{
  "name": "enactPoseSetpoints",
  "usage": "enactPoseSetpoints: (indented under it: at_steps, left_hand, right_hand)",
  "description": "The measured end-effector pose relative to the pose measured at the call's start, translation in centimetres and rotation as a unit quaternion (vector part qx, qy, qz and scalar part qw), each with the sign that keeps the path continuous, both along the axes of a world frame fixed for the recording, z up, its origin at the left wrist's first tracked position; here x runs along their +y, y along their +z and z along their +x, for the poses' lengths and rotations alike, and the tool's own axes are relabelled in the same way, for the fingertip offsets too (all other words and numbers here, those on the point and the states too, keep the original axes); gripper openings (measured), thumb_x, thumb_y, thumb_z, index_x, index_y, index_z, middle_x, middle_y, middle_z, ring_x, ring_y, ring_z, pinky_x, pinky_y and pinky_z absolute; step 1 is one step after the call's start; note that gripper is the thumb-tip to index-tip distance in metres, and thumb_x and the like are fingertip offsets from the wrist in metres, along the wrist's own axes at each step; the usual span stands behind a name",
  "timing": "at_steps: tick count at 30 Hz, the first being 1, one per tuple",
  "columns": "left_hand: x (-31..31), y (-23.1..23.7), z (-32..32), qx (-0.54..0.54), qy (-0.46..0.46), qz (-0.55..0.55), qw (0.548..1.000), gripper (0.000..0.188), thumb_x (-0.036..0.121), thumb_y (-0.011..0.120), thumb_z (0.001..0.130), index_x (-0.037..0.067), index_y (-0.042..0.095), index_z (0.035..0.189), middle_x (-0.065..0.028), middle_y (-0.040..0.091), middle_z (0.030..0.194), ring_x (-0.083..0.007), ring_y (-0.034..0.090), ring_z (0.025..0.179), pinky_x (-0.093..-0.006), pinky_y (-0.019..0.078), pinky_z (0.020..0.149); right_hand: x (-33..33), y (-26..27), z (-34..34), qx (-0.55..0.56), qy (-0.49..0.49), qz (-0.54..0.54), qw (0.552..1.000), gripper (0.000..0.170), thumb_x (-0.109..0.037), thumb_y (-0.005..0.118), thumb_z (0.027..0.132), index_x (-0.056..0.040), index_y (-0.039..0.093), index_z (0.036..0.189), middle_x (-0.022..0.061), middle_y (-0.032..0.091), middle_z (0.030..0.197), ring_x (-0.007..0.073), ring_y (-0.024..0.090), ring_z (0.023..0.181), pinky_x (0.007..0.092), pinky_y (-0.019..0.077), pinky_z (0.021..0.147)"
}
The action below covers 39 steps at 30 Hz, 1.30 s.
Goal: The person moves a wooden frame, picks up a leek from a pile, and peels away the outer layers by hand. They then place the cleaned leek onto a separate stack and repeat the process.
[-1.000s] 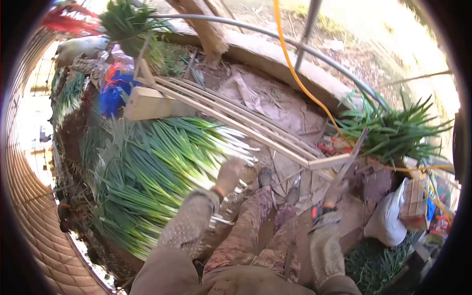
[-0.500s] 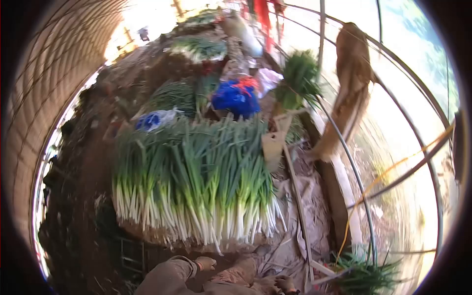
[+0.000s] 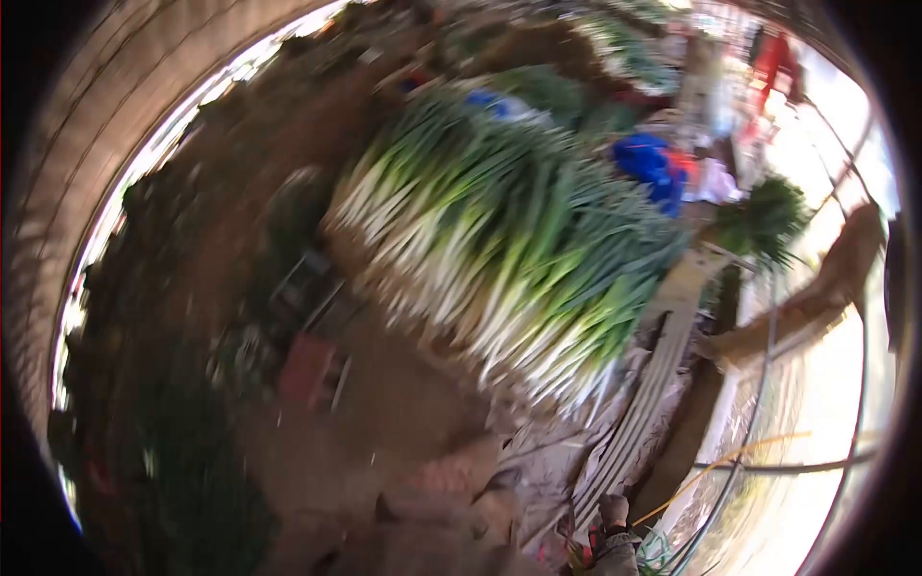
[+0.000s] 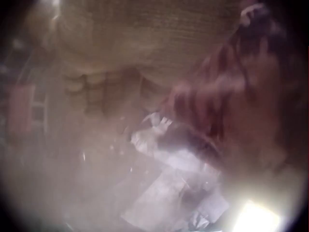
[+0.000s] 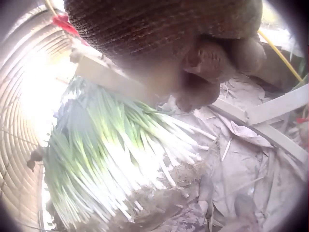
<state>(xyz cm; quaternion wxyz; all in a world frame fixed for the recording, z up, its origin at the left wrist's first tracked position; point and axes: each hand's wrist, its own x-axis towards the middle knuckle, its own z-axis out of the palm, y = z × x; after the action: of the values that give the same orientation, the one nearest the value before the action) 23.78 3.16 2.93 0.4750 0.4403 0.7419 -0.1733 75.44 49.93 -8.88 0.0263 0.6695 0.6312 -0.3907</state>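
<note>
A broad pile of long green onions (image 3: 519,221) lies with white ends toward the person in the head view, and also fills the left of the right wrist view. My right hand (image 3: 615,509) is low in the head view, beside slatted wooden pieces (image 3: 639,413). In the right wrist view, the right hand (image 5: 207,63) hangs above the onions with its fingers loosely curled and nothing visible in them. A blurred brown textured form (image 4: 135,38) fills the top of the left wrist view; whether it is the left hand cannot be told. Patterned trousers (image 4: 227,92) are beside it.
Blue material (image 3: 648,168) lies behind the onions, near a tied green bunch (image 3: 768,219). A wooden post (image 3: 816,298) and curved pipes stand at the right. Left of the pile, a reddish object (image 3: 307,370) rests on brown ground.
The head view has swung left, so the onions appear farther up and right than half a second ago. The left hand, visible earlier near the lower edge, is not clearly distinguishable there.
</note>
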Motion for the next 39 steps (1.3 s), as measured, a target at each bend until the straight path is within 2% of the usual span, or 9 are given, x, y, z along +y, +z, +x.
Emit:
enactPoseSetpoints:
  at_steps: [3, 7, 13, 21, 25, 27, 29, 37, 39]
  left_hand:
    - [-4.9, 0.2, 4.8, -0.019, 0.135, -0.007, 0.991, 0.035, 0.035, 0.056, 0.088, 0.012, 0.067, 0.112, -0.0178, 0.067, 0.106, -0.035, 0.065, 0.1, -0.0453, 0.0492, 0.085]
    - [-8.5, -1.3, 7.0, -0.035, 0.245, 0.011, 0.969, 0.036, 0.035, 0.057, 0.087, 0.011, 0.068, 0.111, -0.0182, 0.068, 0.105, -0.0353, 0.065, 0.1, -0.0446, 0.0495, 0.085]
    - [-12.4, -6.0, 4.3, -0.049, 0.378, 0.067, 0.922, 0.037, 0.036, 0.058, 0.086, 0.011, 0.07, 0.111, -0.019, 0.069, 0.104, -0.0359, 0.066, 0.1, -0.0435, 0.0499, 0.086]
    - [-17.4, -14.6, -9.4, 0.004, 0.374, 0.049, 0.926, 0.04, 0.037, 0.065, 0.082, 0.008, 0.07, 0.109, -0.0187, 0.071, 0.097, -0.0338, 0.068, 0.094, -0.0417, 0.052, 0.082]
    - [-19.1, -12.7, -17.2, 0.009, 0.598, 0.21, 0.773, 0.036, 0.029, 0.067, 0.081, 0.006, 0.07, 0.109, -0.021, 0.07, 0.094, -0.0356, 0.067, 0.091, -0.0426, 0.0521, 0.08]
    - [-19.8, -8.0, -20.9, -0.024, 0.65, 0.267, 0.711, 0.034, 0.026, 0.067, 0.081, 0.005, 0.07, 0.108, -0.0222, 0.069, 0.096, -0.0367, 0.067, 0.092, -0.0424, 0.0518, 0.079]
    - [-21.9, -5.6, -22.9, 0.042, 0.621, 0.329, 0.71, 0.035, 0.028, 0.066, 0.082, 0.006, 0.069, 0.108, -0.0217, 0.069, 0.095, -0.0374, 0.066, 0.091, -0.0432, 0.0514, 0.079]
    - [-33.3, -11.4, -11.7, 0.192, 0.582, 0.245, 0.751, 0.029, 0.035, 0.06, 0.086, 0.008, 0.068, 0.093, -0.018, 0.068, 0.092, -0.0378, 0.065, 0.086, -0.0491, 0.0508, 0.075]
    - [-35.7, -10.0, -6.7, 0.059, 0.628, 0.143, 0.763, 0.037, 0.041, 0.058, 0.088, 0.006, 0.068, 0.099, -0.0171, 0.067, 0.102, -0.0364, 0.064, 0.093, -0.051, 0.0491, 0.081]
  right_hand:
    - [-3.5, 1.2, -2.6, 0.037, 0.055, -0.018, 0.998, 0.025, -0.024, 0.059, 0.084, -0.0035, 0.071, 0.076, 0.018, 0.068, 0.073, 0.0322, 0.068, 0.07, 0.0419, 0.0504, 0.065]
    - [-10.4, 0.5, -3.8, -0.06, 0.525, 0.099, 0.843, 0.023, -0.013, 0.06, 0.08, -0.0137, 0.068, 0.101, 0.0138, 0.068, 0.076, 0.0261, 0.068, 0.068, 0.0427, 0.0547, 0.067]
    - [-17.0, 3.9, -12.4, -0.021, 0.437, -0.071, 0.897, 0.013, -0.017, 0.062, 0.079, -0.0131, 0.067, 0.09, 0.012, 0.067, 0.076, 0.0274, 0.067, 0.07, 0.0433, 0.0536, 0.064]
    - [-20.5, 8.1, -25.3, -0.089, 0.621, 0.051, 0.777, 0.01, -0.021, 0.064, 0.078, -0.0123, 0.066, 0.075, 0.0097, 0.065, 0.077, 0.029, 0.066, 0.072, 0.0442, 0.052, 0.061]
    - [-18.8, 8.8, -35.9, 0.038, 0.648, 0.217, 0.729, 0.006, -0.013, 0.064, 0.077, -0.0075, 0.063, 0.075, 0.0132, 0.064, 0.072, 0.0323, 0.064, 0.067, 0.0436, 0.0511, 0.059]
    - [-21.4, 12.0, -44.4, 0.128, 0.177, -0.143, 0.965, 0.017, -0.016, 0.06, 0.087, -0.0005, 0.066, 0.089, 0.011, 0.066, 0.078, 0.0202, 0.065, 0.065, 0.0316, 0.0525, 0.053]
    - [-22.7, 11.2, -49.9, 0.177, 0.276, -0.122, 0.937, 0.027, -0.02, 0.057, 0.089, 0.0033, 0.066, 0.097, 0.0091, 0.066, 0.079, 0.016, 0.064, 0.067, 0.0269, 0.0513, 0.051]
    - [-28.6, 7.0, -61.4, 0.135, 0.489, -0.14, 0.85, 0.025, -0.02, 0.06, 0.086, 0.003, 0.069, 0.09, 0.0091, 0.068, 0.08, 0.0172, 0.064, 0.074, 0.0303, 0.0511, 0.068]
    - [-30.1, 6.8, -63.5, 0.126, 0.469, -0.166, 0.858, 0.026, -0.021, 0.061, 0.086, 0.0031, 0.069, 0.091, 0.0093, 0.068, 0.081, 0.0185, 0.065, 0.073, 0.0306, 0.0518, 0.066]
